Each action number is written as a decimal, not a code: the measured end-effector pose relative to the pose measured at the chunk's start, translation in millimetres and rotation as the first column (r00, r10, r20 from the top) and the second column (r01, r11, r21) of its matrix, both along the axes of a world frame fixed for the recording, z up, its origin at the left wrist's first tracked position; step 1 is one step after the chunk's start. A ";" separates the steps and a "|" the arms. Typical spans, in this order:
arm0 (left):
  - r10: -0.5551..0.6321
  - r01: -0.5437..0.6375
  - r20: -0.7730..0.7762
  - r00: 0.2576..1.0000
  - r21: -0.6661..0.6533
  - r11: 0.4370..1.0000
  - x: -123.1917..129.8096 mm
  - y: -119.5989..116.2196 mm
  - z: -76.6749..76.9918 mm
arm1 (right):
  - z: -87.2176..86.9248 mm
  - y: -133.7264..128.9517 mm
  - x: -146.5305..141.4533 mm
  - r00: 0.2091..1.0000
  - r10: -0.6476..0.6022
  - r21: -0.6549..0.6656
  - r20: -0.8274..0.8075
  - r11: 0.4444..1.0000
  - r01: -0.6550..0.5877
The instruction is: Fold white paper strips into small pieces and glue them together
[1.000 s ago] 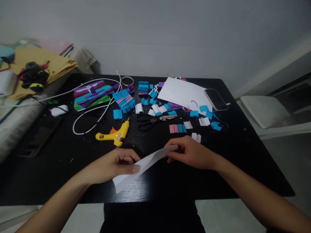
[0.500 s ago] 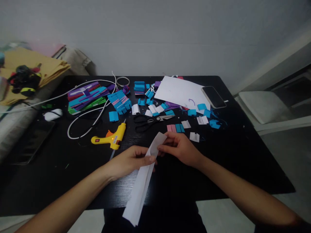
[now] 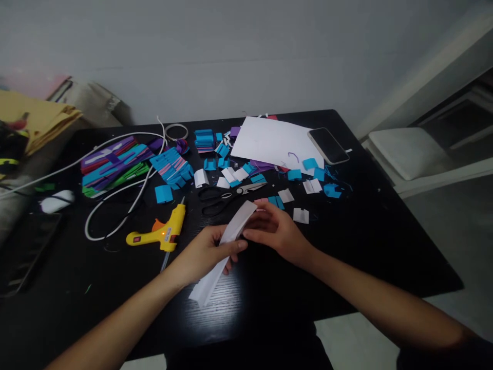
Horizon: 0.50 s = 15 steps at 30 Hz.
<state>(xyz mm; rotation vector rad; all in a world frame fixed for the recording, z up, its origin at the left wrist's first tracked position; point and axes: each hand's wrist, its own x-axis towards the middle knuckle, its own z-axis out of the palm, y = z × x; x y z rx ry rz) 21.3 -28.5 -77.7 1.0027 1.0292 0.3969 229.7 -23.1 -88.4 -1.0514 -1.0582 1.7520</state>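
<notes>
In from the tabletop's (image 3: 370, 241) left edge lay a yellow glue gun (image 3: 166, 235); next, the left hand (image 3: 206, 254) pinched a folded white strip (image 3: 232, 229) above the near edge, the right hand (image 3: 283, 234) curled by its far end, grip unclear!

White paper strip (image 3: 236, 223), black counter (image 3: 365, 231), yellow glue gun (image 3: 169, 231) with orange trigger (image 3: 157, 225), purple-red-blue-green bundle (image 3: 113, 163).

Long white paper strip (image 3: 234, 228), creased lengthwise, slanting, held in the left hand (image 3: 206, 253)
</notes>
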 end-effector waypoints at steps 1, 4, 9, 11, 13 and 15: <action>0.000 0.000 -0.013 1.000 0.013 1.000 0.4 -0.8 -0.4 | 0.2 -1.1 -0.7 1.000 0.013 -0.009 -0.022 1.000 -0.013; -0.015 0.017 -0.043 0.999 0.053 0.998 1.4 -5.2 -0.7 | 1.5 -3.8 -4.1 0.998 0.054 -0.023 -0.027 0.998 -0.054; -0.034 0.059 -0.176 0.984 0.136 0.989 4.0 -10.9 0.5 | 4.4 -5.9 -9.9 1.000 -0.008 -0.049 0.030 0.999 0.010; -0.043 0.080 -0.215 0.976 0.164 0.983 4.3 -10.8 2.2 | 5.2 -5.6 -10.2 0.998 -0.036 -0.046 0.043 0.998 0.038; -0.051 0.089 -0.202 0.978 0.189 0.978 3.4 -9.5 4.4 | 5.7 -4.8 -9.3 0.998 -0.056 -0.026 0.038 0.998 0.057; -0.057 0.090 -0.159 0.986 0.208 0.974 1.3 -7.8 6.2 | 6.1 -3.8 -7.9 0.998 -0.050 -0.017 0.023 0.999 0.050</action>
